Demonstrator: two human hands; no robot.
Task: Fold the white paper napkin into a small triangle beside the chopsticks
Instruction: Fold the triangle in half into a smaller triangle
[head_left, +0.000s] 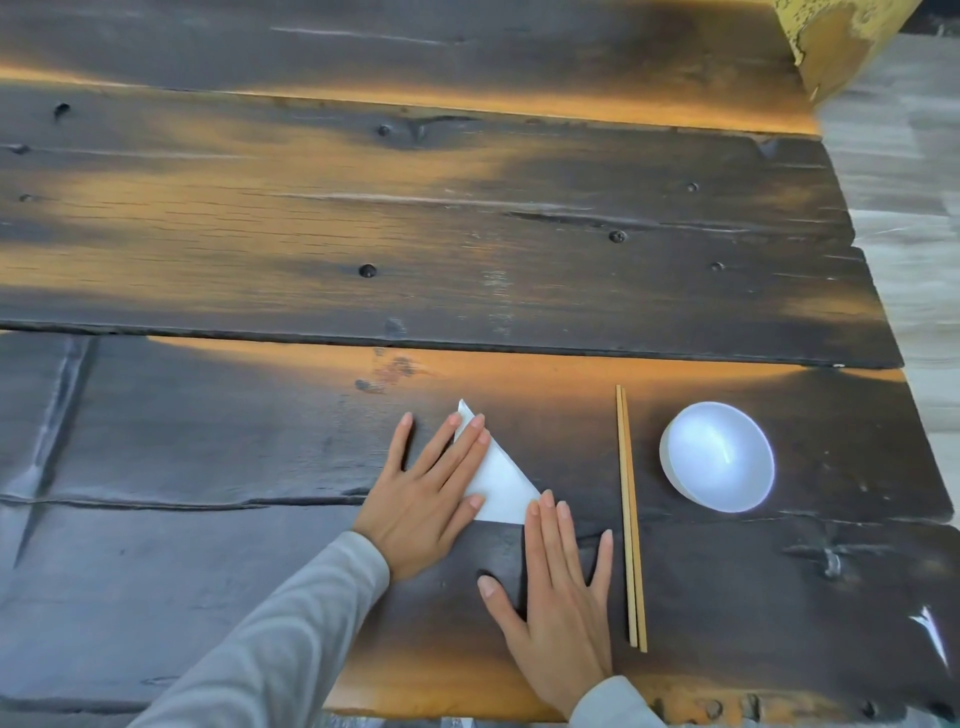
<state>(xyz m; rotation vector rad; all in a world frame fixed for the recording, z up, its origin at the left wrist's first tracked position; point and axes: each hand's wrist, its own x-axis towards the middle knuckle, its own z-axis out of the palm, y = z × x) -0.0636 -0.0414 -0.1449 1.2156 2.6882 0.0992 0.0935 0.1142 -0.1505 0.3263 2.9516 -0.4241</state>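
Note:
The white paper napkin (500, 480) lies flat on the dark wooden table (415, 234), folded into a triangle, left of the wooden chopsticks (631, 519). My left hand (431, 499) lies flat with fingers spread across the napkin's left part, covering it. My right hand (558, 587) rests palm down on the table, its fingertips touching the napkin's lower right corner. The little finger lies close to the chopsticks. Neither hand grips anything.
A white bowl (717, 457) stands just right of the chopsticks. The table's right edge runs close behind the bowl, with pale floor (904, 208) beyond. A yellow worn post (831, 41) stands at the far right corner. The near table edge is under my wrists.

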